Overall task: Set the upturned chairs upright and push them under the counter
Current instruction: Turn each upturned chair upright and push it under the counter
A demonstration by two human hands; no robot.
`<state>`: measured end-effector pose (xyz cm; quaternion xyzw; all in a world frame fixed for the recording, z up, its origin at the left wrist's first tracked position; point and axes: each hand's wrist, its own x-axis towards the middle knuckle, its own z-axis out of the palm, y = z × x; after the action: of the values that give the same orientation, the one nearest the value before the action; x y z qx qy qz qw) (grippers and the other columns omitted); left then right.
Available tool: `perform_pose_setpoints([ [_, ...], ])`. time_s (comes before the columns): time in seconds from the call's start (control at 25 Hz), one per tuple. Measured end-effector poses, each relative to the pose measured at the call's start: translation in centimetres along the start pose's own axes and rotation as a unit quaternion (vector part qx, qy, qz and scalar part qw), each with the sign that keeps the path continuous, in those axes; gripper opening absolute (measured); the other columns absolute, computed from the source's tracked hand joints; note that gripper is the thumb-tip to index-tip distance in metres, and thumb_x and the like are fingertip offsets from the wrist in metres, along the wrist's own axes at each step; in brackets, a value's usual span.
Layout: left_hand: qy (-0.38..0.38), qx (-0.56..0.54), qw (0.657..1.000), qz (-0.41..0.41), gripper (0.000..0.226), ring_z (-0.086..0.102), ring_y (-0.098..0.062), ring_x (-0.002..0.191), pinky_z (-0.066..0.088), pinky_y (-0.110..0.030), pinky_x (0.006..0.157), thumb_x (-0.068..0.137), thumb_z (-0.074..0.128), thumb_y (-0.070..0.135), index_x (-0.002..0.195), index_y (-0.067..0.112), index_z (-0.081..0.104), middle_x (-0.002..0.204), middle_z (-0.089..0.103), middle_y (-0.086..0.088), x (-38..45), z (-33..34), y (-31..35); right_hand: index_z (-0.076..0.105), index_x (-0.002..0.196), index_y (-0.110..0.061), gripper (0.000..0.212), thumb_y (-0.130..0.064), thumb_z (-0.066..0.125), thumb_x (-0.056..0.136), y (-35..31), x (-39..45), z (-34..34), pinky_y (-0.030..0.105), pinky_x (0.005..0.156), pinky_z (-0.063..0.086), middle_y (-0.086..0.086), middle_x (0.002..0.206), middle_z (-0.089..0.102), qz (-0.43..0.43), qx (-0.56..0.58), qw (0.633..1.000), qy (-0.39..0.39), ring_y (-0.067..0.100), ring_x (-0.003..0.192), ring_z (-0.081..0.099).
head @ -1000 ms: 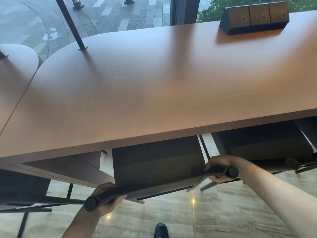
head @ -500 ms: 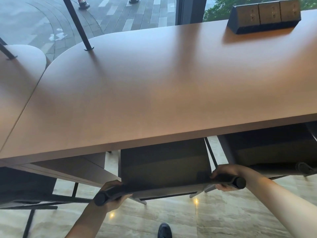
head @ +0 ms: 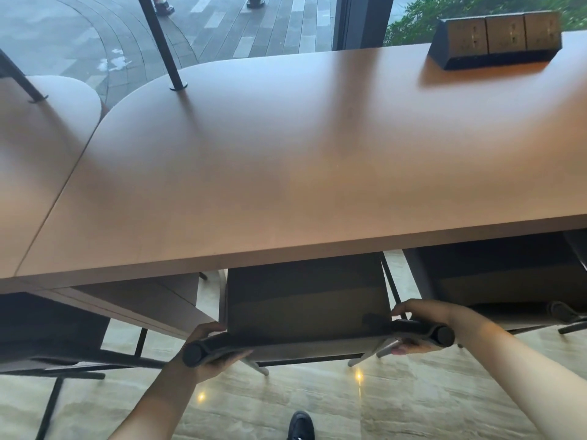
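Observation:
A dark chair (head: pixel 305 300) stands upright below the front edge of the long brown counter (head: pixel 286 173), its seat partly hidden under the top. My left hand (head: pixel 211 354) grips the left end of the chair's black rounded back bar. My right hand (head: pixel 419 325) grips the right end of the same bar. A second dark chair (head: pixel 495 281) sits under the counter to the right, and another dark chair (head: pixel 47 331) is at the far left.
A black socket box (head: pixel 495 39) sits on the counter's far right. A thin black post (head: pixel 165 46) rises from the counter near the window. A second tabletop (head: pixel 38 144) adjoins at the left. My shoe (head: pixel 300 425) stands on the stone floor.
The chair has slid a little further under the counter with both hands still on its back bar, and my view has shifted slightly left and closer.

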<state>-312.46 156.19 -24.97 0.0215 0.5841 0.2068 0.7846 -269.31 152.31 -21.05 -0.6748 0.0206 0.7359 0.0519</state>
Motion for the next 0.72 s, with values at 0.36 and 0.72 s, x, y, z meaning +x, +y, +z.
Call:
perform_pose_setpoints([
  [0.36,0.106,0.413,0.776,0.465,0.048,0.027,-0.002,0.143,0.025,-0.034,0.113,0.094,0.044,0.062,0.141,0.059,0.033,0.153,0.032,0.026,-7.9,2.6,0.1,0.040,0.144,-0.037,0.064,-0.069,0.032,0.089,5.9,-7.8,9.0,0.049,0.113,0.022,-0.012,0.156,0.032,-0.381,-0.445,0.735,0.343,0.015,0.142,0.031],
  [0.72,0.195,0.755,0.265,0.568,0.047,0.061,-0.020,0.122,0.032,-0.046,0.112,0.079,0.078,0.030,0.124,0.021,0.069,0.134,0.064,-0.001,-7.8,3.1,-4.4,0.052,0.141,-0.011,0.069,-0.010,0.076,0.077,11.9,-4.3,8.2,0.061,0.113,0.023,0.008,0.159,0.028,-0.420,-0.492,0.471,0.599,0.028,0.146,0.026],
])
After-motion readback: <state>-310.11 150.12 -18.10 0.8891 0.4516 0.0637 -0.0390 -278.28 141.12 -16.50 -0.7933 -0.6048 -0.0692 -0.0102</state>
